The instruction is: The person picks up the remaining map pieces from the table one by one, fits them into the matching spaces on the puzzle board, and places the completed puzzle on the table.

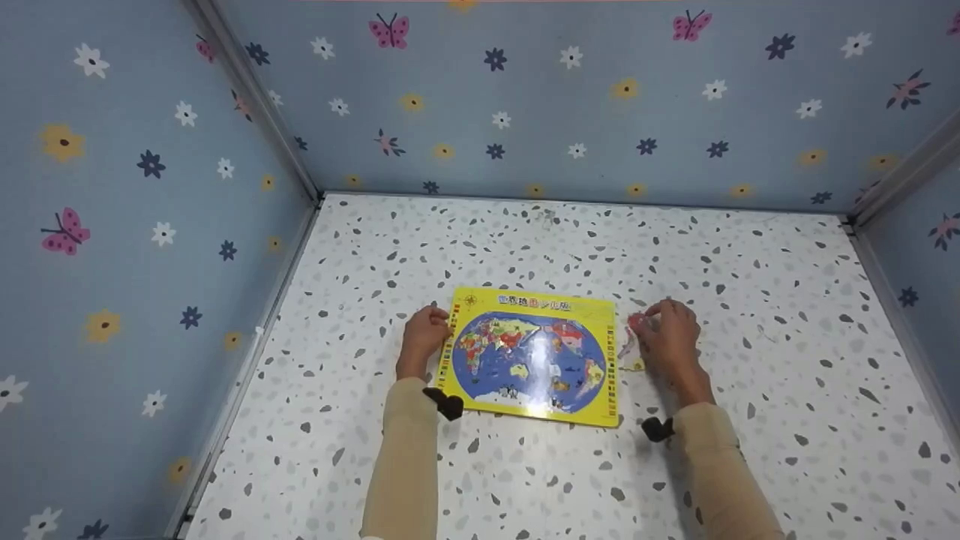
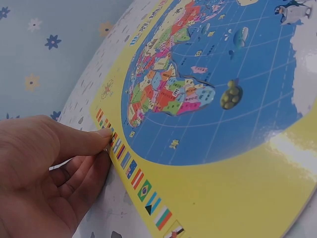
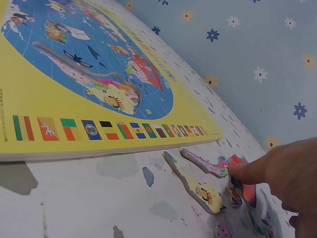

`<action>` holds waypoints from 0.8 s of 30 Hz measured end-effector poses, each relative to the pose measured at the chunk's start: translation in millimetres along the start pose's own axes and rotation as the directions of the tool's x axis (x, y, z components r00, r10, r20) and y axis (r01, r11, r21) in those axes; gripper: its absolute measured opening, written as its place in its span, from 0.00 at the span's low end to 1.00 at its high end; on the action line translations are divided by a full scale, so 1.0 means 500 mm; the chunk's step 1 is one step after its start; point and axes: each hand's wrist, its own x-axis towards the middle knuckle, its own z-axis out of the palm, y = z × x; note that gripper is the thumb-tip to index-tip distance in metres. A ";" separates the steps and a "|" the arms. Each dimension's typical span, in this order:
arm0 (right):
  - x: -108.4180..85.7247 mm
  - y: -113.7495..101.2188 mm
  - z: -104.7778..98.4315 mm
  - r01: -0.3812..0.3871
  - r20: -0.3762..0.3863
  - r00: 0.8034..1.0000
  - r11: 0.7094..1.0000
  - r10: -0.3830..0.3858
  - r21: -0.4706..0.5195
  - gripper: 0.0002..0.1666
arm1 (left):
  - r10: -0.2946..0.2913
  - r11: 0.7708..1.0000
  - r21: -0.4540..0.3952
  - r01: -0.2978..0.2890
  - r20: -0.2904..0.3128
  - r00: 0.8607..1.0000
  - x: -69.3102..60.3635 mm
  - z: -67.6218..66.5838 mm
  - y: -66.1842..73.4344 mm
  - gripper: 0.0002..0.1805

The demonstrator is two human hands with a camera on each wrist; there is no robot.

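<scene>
A yellow-bordered world map puzzle board (image 1: 480,405) lies on the speckled table, with rows of flags along its sides. My left hand (image 1: 425,337) pinches the board's left edge, thumb on top over the flags (image 2: 130,168). To the right of the board, my right hand (image 1: 671,341) holds a red puzzle piece (image 3: 247,191) at its fingertips; the grip's far side is hidden. Beside it lie a yellow puzzle piece (image 3: 198,186) and a narrow pink-and-purple piece (image 3: 203,162). Several smaller pieces sit partly under that hand.
Blue panels (image 1: 525,97) printed with flowers and butterflies wall the table (image 1: 420,247) at the back and sides. Glare whitens part of the board. A dark object (image 1: 448,405) hangs at the left sleeve cuff, another (image 1: 658,429) at the right.
</scene>
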 end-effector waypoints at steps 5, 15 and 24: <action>0.000 0.003 0.002 0.062 -0.046 0.997 0.998 -0.062 -0.009 0.20 | 0.020 1.000 0.004 -0.020 -0.009 1.000 -0.001 0.000 0.002 0.14; -0.002 0.002 0.004 0.020 -0.031 0.999 1.000 -0.020 0.002 0.17 | -0.009 1.000 0.001 0.009 -0.011 1.000 0.000 0.001 0.004 0.14; -0.005 0.008 0.000 0.045 -0.036 0.998 0.999 -0.045 0.010 0.14 | -0.038 0.999 0.009 0.038 -0.007 0.999 0.006 0.004 0.003 0.15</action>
